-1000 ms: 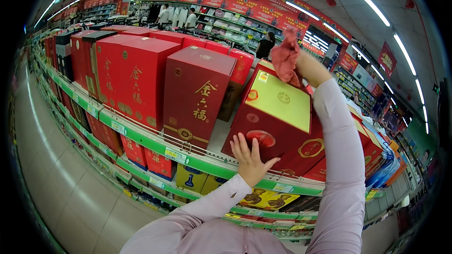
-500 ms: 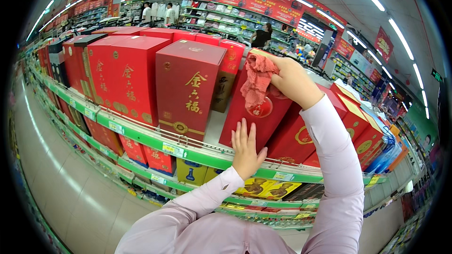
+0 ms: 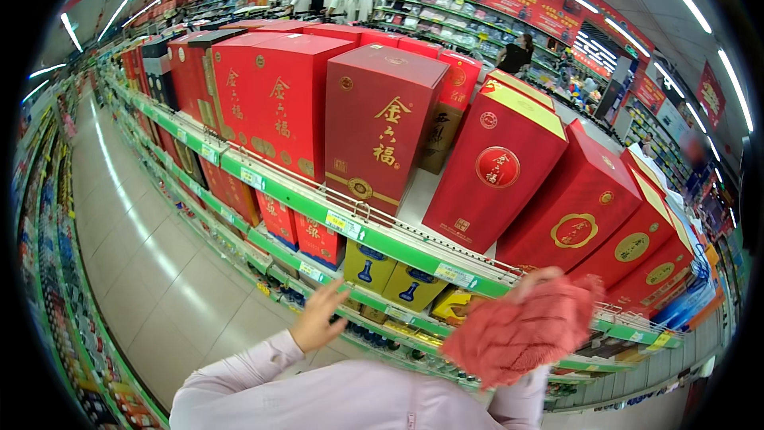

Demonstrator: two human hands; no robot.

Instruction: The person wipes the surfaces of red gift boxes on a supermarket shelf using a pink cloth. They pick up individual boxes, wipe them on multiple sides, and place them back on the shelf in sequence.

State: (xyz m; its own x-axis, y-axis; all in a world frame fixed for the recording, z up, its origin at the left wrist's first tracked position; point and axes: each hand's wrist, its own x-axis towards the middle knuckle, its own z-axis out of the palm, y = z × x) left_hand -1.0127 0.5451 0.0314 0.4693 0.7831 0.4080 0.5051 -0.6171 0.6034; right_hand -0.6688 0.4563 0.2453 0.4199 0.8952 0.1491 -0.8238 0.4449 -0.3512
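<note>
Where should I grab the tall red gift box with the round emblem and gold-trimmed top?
Grip the red gift box by its two narrow side faces near the upper half, coming from the aisle-facing front. It stands upright at the shelf edge, with visible gaps on both sides for fingers.

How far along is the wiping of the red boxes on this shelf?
Done: the tilted box had the cloth on its top and then its front a moment ago. In hand: the right hand holds the cloth bunched, now lowered off the boxes; the left hand is open and touches nothing. Left: whether the other boxes have been wiped cannot be told.
</note>
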